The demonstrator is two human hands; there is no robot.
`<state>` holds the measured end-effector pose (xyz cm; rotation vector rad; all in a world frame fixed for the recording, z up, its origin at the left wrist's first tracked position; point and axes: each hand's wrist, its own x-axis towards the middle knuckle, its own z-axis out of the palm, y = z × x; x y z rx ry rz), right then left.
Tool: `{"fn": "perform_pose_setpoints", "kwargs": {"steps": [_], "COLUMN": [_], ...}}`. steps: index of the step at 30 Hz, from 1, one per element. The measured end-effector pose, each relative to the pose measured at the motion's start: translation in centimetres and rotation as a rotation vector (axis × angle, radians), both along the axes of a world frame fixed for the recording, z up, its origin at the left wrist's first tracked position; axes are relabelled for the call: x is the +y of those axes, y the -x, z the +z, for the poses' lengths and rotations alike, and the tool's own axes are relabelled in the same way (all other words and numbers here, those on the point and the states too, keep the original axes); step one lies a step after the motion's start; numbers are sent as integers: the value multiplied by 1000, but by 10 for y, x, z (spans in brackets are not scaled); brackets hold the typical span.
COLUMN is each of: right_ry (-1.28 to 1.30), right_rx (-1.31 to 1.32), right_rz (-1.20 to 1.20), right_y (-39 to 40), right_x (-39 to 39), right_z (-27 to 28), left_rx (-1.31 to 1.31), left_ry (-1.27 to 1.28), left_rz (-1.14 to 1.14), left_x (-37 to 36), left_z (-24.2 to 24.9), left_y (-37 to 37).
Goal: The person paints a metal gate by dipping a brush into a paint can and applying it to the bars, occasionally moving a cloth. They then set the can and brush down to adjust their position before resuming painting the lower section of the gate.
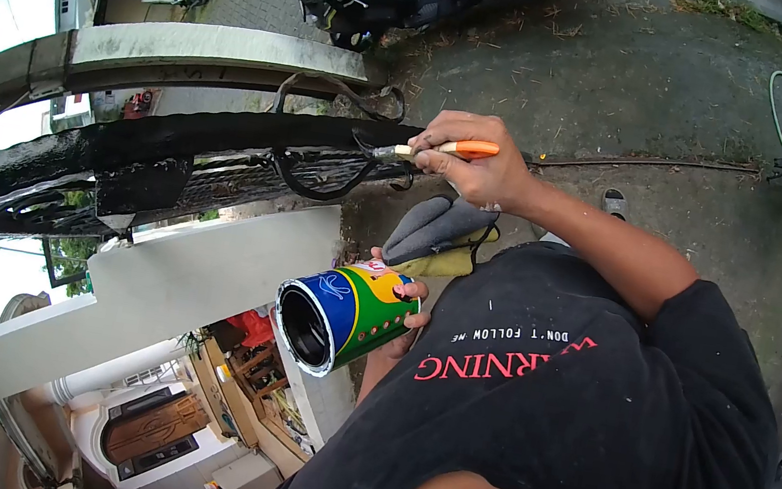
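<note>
Paintbrush [436, 149] is gripped tight in my right hand [474, 161], left hand [405, 318] holding paint can [345, 314]; railing [171, 161] looks mostly black, wet already.

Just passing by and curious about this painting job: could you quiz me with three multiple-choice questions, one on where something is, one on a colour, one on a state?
1. Where does the brush tip rest?
A. on the black railing
B. inside the can
C. on the ground

2. What colour is the brush handle?
A. blue
B. orange
C. white

3. How is the paint can held?
A. upright with its lid on
B. upside down
C. tipped sideways, open

Answers:
1 A, the paintbrush in the right hand touches the railing.
2 B, its handle is orange.
3 C, the left hand holds the paint can with its open mouth showing.
</note>
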<state>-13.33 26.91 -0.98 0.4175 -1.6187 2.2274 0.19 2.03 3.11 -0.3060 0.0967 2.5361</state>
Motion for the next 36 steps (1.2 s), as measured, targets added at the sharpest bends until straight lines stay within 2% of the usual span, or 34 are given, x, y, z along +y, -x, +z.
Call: {"fn": "perform_pose_setpoints", "kwargs": {"steps": [2,3,6,8,10,13,16,17,20,22,23,24,27,30,33,36], "right_ry": [67,20,-18,-90,215,105,26,12,500,743,782,822,690,435,173,176], "right_rx": [-85,-39,62,62,-129,-89,-37,-33,-322,-371,-406,-438,-645,-657,-895,-951], "right_rz": [-26,-145,-153,27,257,-37,9,107,340,282,283,282,236,78,-85,-206], "right_y": [1,6,13,5,1,7,10,7,6,13,20,25,30,22,15,13], "right_x": [9,11,2,0,10,17,2,-2,13,10,6,2,-12,-10,-8,-13], "right_z": [-1,-2,-2,3,10,10,4,2,22,26,21,12,-44,-108,-188,-207], "left_rx": [-8,-16,-21,-11,11,-5,-39,-38,-10,-4,-13,-16,-24,-27,-3,-12], "left_ry": [-33,-44,-35,-25,-37,-44,-16,-17,-34,-38,-31,-25,-25,-73,-74,-91], "left_rz": [-13,-1,-13,-43,-58,-12,7,12,-18,-25,-17,-15,-17,26,41,34], "left_x": [-8,-8,-5,0,-2,-7,-9,-7,-16,-18,-18,-18,-19,-10,-2,0], "left_z": [-11,-13,-6,-2,-4,-13,-11,-9,-19,-22,-21,-20,-19,-17,-10,-10], "left_y": [2,1,-1,3,3,1,0,1,1,1,0,0,0,-2,-2,1]}}
